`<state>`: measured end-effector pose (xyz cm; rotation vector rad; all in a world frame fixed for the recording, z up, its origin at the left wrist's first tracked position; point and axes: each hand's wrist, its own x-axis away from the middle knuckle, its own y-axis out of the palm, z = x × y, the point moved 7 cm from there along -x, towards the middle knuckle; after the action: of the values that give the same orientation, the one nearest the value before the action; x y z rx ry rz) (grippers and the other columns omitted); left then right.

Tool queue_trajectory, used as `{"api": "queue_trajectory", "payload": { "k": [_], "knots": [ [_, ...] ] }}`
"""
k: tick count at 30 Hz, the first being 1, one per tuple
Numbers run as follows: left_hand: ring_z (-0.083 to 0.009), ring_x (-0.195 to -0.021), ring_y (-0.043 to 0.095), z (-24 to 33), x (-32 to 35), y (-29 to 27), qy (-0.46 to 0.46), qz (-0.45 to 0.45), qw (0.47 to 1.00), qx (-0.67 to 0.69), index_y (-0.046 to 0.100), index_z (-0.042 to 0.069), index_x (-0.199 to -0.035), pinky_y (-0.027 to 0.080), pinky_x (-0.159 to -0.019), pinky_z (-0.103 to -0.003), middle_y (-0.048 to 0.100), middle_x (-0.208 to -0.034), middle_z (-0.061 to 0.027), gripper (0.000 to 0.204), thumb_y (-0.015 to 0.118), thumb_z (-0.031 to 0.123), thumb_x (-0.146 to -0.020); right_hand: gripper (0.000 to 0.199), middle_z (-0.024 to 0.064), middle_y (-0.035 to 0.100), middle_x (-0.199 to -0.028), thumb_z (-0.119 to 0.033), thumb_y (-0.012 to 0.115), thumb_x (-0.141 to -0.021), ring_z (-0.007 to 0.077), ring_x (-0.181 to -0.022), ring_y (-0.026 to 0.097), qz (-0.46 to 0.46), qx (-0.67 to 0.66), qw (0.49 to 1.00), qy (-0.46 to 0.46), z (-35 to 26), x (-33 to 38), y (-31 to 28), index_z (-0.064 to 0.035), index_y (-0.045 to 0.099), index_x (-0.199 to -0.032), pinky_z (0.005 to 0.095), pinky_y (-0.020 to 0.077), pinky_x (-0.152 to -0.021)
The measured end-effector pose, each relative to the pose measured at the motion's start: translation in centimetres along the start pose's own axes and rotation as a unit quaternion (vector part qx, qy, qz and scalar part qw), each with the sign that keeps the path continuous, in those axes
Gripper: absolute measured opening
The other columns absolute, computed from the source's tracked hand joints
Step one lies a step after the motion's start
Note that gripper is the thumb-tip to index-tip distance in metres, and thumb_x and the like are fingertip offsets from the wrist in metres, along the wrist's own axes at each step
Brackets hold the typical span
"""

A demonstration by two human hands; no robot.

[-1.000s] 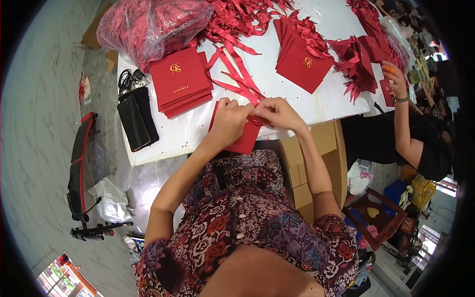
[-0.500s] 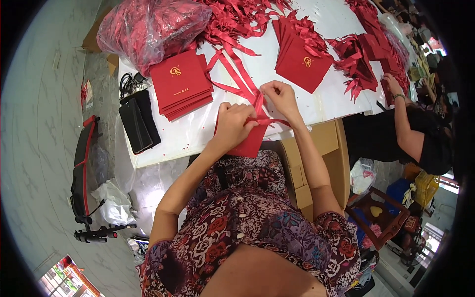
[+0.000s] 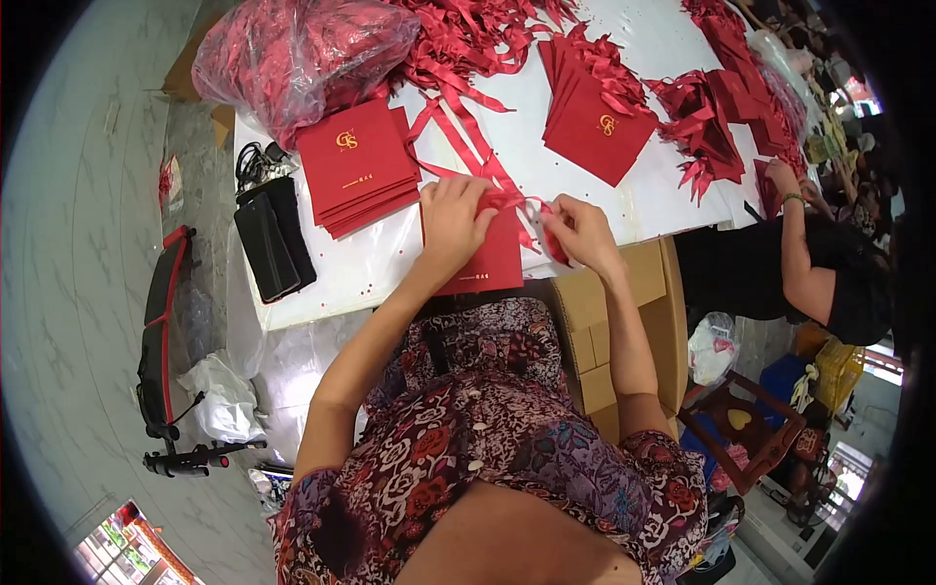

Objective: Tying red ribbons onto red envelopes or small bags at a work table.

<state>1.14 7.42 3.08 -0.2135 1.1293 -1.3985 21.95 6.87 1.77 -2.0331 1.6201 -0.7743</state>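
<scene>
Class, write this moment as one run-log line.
left hand: on flat red rectangular packet | right hand: pinching shiny red ribbon | white tabletop: stack of red packets at left

On the white table (image 3: 341, 271), a flat red pouch (image 3: 499, 258) is partly covered by the grip of the left hand (image 3: 455, 219), and a red ribbon (image 3: 506, 198) is pinched in the grip of the right hand (image 3: 585, 236). To the left, a stack of red pouches (image 3: 353, 161) is set beside a black phone (image 3: 263, 249); behind it, a clear plastic bag (image 3: 302, 58) is filled with red material. Farther right, another person's hand (image 3: 782, 178) is seen.
</scene>
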Motion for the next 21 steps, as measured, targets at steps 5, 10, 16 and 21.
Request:
{"api": "queue_trajectory", "payload": {
  "k": [5, 10, 16, 21],
  "knots": [
    [-0.0278, -0.089, 0.061, 2.8, 2.9, 1.7, -0.123, -0.067, 0.962, 0.236, 0.055, 0.004, -0.107, 0.043, -0.08, -0.041, 0.063, -0.095, -0.0128, 0.026, 0.067, 0.022, -0.091, 0.024, -0.0013, 0.059, -0.06, -0.021, 0.069, -0.094, 0.0058, -0.049, 0.051, -0.025, -0.293, 0.954, 0.051, -1.7, -0.9, 2.8, -0.0023, 0.062, -0.081, 0.0231, 0.0371, -0.045],
    [-0.0303, -0.08, 0.068, 4.2, 5.5, 3.4, -0.23, -0.218, 0.887, 0.334, 0.046, -0.001, -0.111, 0.051, -0.073, -0.038, 0.067, -0.083, -0.0174, 0.021, 0.049, 0.018, -0.102, 0.023, -0.003, 0.058, -0.059, -0.019, 0.069, -0.094, 0.0037, -0.048, 0.048, 0.089, -0.268, 0.959, 0.012, -2.0, -1.9, 2.6, -0.0018, 0.061, -0.082, 0.0212, 0.0342, -0.044],
    [-0.0401, -0.074, 0.064, 0.6, 5.7, 0.3, -0.182, -0.129, 0.94, 0.258, 0.059, 0.001, -0.1, 0.049, -0.072, -0.046, 0.063, -0.076, -0.019, 0.022, 0.048, 0.021, -0.102, 0.02, 0.0072, 0.064, -0.07, -0.017, 0.073, -0.088, 0.0125, -0.06, 0.059, 0.134, -0.063, 0.989, 0.02, -2.0, -0.8, 0.8, -0.0014, 0.06, -0.086, 0.0275, 0.0448, -0.056],
    [-0.0041, -0.067, 0.058, -2.8, 6.8, 1.5, -0.37, -0.179, 0.753, 0.514, 0.065, 0.002, -0.1, 0.049, -0.06, -0.019, 0.067, -0.079, -0.0008, 0.017, 0.069, 0.017, -0.094, 0.029, 0.0098, 0.063, -0.102, -0.014, 0.075, -0.083, 0.0259, -0.087, 0.063, 0.07, -0.034, 0.959, -0.271, -9.4, 1.1, 2.1, -0.0041, 0.063, -0.107, 0.0348, 0.0495, -0.075]
  ]
}}
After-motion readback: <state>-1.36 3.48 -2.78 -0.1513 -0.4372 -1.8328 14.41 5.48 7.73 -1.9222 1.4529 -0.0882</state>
